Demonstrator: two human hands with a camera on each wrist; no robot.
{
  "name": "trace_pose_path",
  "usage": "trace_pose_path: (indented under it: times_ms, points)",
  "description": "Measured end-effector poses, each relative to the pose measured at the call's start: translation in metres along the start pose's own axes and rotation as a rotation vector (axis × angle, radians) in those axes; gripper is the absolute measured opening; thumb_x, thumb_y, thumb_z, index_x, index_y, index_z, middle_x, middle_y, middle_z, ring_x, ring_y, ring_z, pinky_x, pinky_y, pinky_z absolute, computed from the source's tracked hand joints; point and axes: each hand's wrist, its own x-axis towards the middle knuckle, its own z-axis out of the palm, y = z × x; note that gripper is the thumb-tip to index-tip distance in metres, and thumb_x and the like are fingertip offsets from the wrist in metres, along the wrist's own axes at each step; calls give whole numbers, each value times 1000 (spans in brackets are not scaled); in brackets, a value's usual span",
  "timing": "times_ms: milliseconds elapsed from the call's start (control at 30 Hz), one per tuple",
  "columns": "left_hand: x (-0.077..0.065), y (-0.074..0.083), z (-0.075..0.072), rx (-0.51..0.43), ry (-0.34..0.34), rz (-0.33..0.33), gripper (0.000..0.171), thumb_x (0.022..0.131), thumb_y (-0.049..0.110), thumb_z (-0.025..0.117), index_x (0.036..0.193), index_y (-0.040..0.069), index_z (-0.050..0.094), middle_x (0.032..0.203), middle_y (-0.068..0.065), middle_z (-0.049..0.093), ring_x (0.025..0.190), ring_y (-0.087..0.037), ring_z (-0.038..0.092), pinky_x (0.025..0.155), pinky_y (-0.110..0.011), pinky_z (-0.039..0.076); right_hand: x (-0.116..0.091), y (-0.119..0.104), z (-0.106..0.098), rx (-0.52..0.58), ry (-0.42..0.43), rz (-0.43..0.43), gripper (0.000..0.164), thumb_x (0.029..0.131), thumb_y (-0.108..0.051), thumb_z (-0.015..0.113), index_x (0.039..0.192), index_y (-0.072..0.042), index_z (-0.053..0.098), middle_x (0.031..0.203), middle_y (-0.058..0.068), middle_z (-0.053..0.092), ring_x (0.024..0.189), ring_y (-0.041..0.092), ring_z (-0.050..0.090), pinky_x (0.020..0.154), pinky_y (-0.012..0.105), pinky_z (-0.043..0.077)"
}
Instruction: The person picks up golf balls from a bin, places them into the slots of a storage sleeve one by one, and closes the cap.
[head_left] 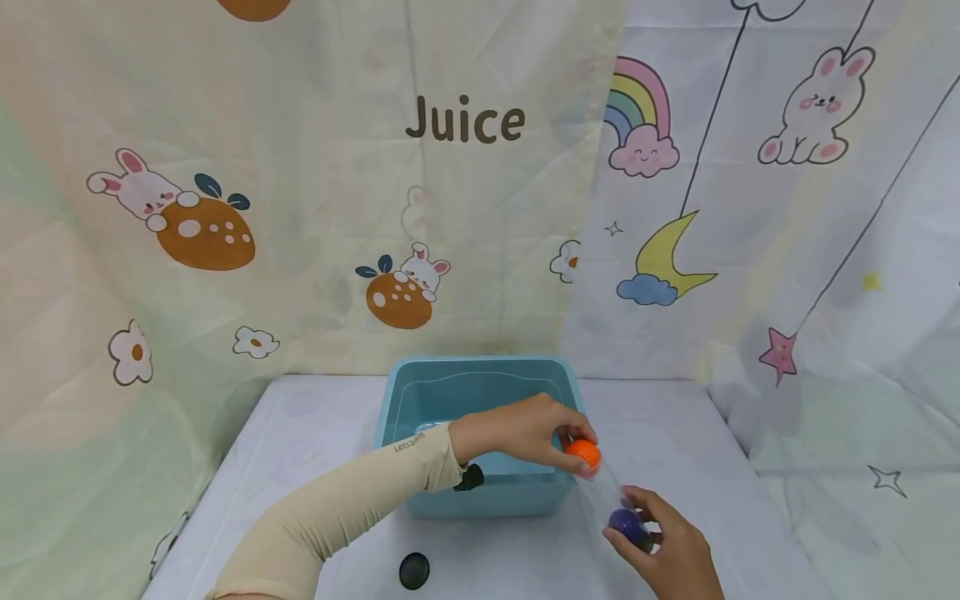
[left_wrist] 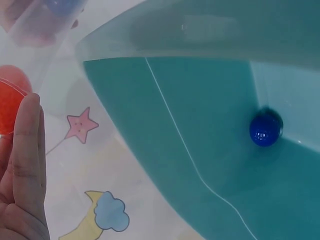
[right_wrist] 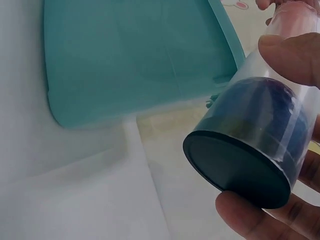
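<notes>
My right hand (head_left: pixel 675 554) grips a clear plastic tube (head_left: pixel 602 493) near its lower end, tilted beside the basin. A black cap (right_wrist: pixel 235 167) closes that end in the right wrist view. Inside, close to the cap, lies a dark purple-blue ball (head_left: pixel 628 527). At the tube's upper mouth my left hand (head_left: pixel 528 429) pinches an orange ball (head_left: pixel 583 454). The left wrist view shows the rim line crossing this ball, so part of it sits inside the mouth.
A teal plastic basin (head_left: pixel 487 497) stands behind and left of the tube, under my left forearm. One blue ball (left_wrist: pixel 265 128) lies in it. A loose black cap (head_left: pixel 414 571) lies on the white-covered table (head_left: pixel 330 450) in front. Printed curtains hang behind.
</notes>
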Motion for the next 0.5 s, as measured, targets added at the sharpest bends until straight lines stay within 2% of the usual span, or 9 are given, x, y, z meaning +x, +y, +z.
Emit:
trace_pose_path:
  times_ms: [267,500]
  points:
    - [0,0,1,-13,-2,-6,39,99,21,82,134,5,74,122,-4,79,92,7,67,79,-10,54,-1,1,1,20,11,-1,61,81,-27,98,129,-1,71,116,14,78,95,27,74,75,40,66]
    - [1,-4,-1,-32,3,-10,42,101,27,80,136,6,72,128,-7,77,95,8,68,81,-11,55,-3,4,3,26,21,-16,60,78,-26,99,126,-1,72,115,13,78,91,23,74,68,30,62]
